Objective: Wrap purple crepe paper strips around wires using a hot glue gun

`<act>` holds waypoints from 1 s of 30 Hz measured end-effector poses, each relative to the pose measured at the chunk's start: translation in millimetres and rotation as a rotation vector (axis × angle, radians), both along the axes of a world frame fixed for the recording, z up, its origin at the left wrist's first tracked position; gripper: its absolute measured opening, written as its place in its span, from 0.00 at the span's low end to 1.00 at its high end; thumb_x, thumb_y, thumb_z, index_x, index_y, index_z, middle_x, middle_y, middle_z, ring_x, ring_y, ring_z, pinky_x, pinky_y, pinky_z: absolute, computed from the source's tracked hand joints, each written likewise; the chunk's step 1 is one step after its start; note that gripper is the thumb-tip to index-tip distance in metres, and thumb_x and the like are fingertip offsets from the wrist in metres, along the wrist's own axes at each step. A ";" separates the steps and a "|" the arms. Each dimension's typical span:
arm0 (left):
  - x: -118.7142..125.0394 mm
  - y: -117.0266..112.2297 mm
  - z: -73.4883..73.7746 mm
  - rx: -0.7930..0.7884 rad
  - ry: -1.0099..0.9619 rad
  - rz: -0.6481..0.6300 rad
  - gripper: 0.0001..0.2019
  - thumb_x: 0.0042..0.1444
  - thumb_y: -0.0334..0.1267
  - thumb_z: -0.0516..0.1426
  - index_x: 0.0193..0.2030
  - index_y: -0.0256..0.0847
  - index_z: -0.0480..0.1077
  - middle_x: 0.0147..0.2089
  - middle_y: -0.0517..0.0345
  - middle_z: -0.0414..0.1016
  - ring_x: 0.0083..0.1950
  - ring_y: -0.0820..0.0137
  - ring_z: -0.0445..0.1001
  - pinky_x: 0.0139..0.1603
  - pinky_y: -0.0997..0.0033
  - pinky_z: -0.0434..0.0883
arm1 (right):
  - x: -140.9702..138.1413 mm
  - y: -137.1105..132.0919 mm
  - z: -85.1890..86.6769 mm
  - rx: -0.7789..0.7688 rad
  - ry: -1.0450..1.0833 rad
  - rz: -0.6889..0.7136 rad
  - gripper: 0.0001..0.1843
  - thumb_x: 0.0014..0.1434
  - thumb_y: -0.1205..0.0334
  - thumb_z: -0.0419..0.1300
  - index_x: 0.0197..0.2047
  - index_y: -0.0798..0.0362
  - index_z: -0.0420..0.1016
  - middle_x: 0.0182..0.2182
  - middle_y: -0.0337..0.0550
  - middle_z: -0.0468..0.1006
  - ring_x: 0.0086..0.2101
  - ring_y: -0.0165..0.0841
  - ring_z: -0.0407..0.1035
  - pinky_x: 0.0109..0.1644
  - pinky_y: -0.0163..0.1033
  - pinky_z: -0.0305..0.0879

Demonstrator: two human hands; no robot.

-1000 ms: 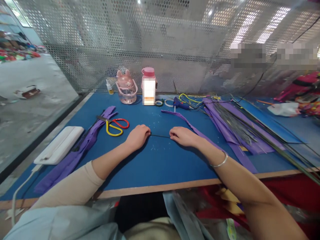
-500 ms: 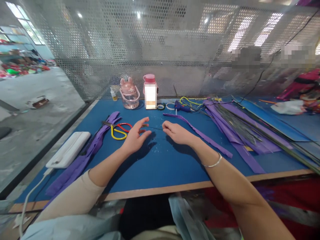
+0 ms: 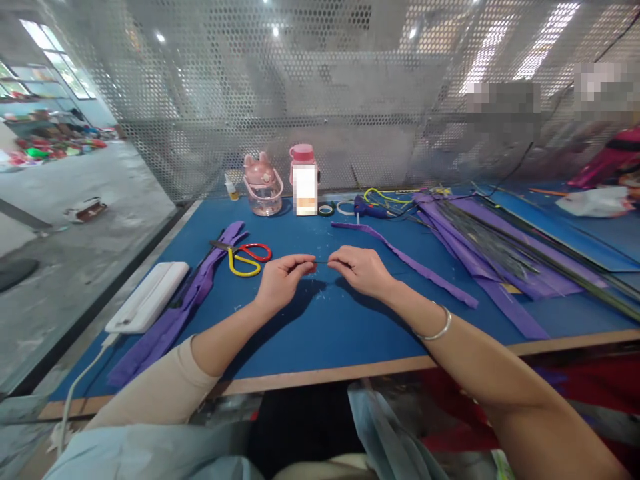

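Between my two hands runs a thin dark wire (image 3: 321,263), held just above the blue tabletop. My left hand (image 3: 286,280) pinches one part of it between thumb and fingers. A short way to the right, my right hand (image 3: 361,270) pinches it too, with the fingers curled. Scissors (image 3: 245,259) with one red and one yellow handle lie left of my left hand, their blades over a bunched purple strip (image 3: 200,283). Behind my right hand a narrow purple strip (image 3: 405,260) stretches across the table.
A white power bank (image 3: 147,298) with a cable lies at the left. Along the back stand a pink bear-eared bottle (image 3: 263,187), a pink-lidded bottle (image 3: 303,155), tape rolls and a blue glue gun (image 3: 370,208). Purple sheets (image 3: 505,307) and dark stems (image 3: 565,267) cover the right side.
My left hand's fingers have closed on the wire, where before they were apart. Both hands now pinch it close together. The whole view has shifted slightly.
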State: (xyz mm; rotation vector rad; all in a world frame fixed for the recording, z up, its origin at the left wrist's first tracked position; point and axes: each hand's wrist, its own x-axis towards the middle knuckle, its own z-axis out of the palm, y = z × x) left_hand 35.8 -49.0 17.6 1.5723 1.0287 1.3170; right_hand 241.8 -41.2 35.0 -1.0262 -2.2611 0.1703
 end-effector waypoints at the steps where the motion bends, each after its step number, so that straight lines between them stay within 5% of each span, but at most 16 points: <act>1: -0.6 -0.5 0.6 0.030 0.034 0.003 0.10 0.53 0.41 0.62 0.39 0.38 0.79 0.34 0.53 0.83 0.37 0.66 0.82 0.44 0.67 0.78 | 0.1 -0.4 0.2 -0.021 -0.041 -0.007 0.13 0.67 0.60 0.52 0.38 0.53 0.77 0.34 0.44 0.80 0.34 0.33 0.71 0.38 0.35 0.58; 5: -2.4 -0.5 0.4 0.094 0.128 0.013 0.09 0.53 0.39 0.61 0.38 0.39 0.80 0.34 0.54 0.83 0.36 0.66 0.81 0.44 0.68 0.77 | 1.2 -1.6 1.9 -0.171 -0.121 0.020 0.13 0.68 0.59 0.51 0.40 0.53 0.75 0.32 0.42 0.79 0.31 0.31 0.70 0.35 0.34 0.57; 11: -3.2 -0.1 -3.7 0.076 0.114 -0.024 0.10 0.55 0.41 0.61 0.40 0.39 0.80 0.35 0.54 0.83 0.36 0.66 0.82 0.43 0.68 0.78 | -0.1 -5.4 1.9 0.090 -0.083 0.008 0.12 0.67 0.58 0.53 0.37 0.54 0.75 0.33 0.44 0.78 0.35 0.32 0.70 0.38 0.34 0.58; 17: -5.0 1.5 -7.4 0.132 0.210 0.009 0.11 0.57 0.41 0.59 0.41 0.40 0.80 0.34 0.55 0.83 0.35 0.67 0.81 0.42 0.69 0.77 | -2.4 -7.8 0.7 -0.018 -0.096 -0.010 0.12 0.68 0.59 0.51 0.43 0.53 0.74 0.34 0.42 0.80 0.32 0.31 0.71 0.36 0.34 0.58; 23: -8.3 3.3 -6.7 0.280 0.352 0.046 0.11 0.59 0.43 0.58 0.40 0.42 0.80 0.34 0.56 0.83 0.35 0.67 0.81 0.40 0.70 0.76 | -4.8 -8.4 -2.8 0.199 -0.153 -0.053 0.14 0.68 0.59 0.50 0.38 0.54 0.75 0.33 0.45 0.80 0.34 0.33 0.72 0.37 0.36 0.57; 26: -11.1 2.8 -2.9 0.385 0.424 0.073 0.11 0.59 0.44 0.58 0.38 0.43 0.80 0.35 0.56 0.83 0.36 0.67 0.80 0.42 0.70 0.75 | -6.7 -9.4 -4.3 0.178 -0.225 -0.057 0.15 0.69 0.60 0.48 0.41 0.53 0.75 0.33 0.43 0.82 0.32 0.33 0.73 0.34 0.37 0.55; 30: -9.3 0.2 -0.1 0.272 0.386 0.068 0.13 0.60 0.44 0.56 0.36 0.41 0.80 0.31 0.57 0.82 0.33 0.69 0.80 0.39 0.72 0.75 | -8.2 -12.8 -2.9 0.181 -0.221 -0.070 0.14 0.68 0.56 0.52 0.43 0.55 0.74 0.32 0.43 0.81 0.30 0.32 0.71 0.32 0.36 0.54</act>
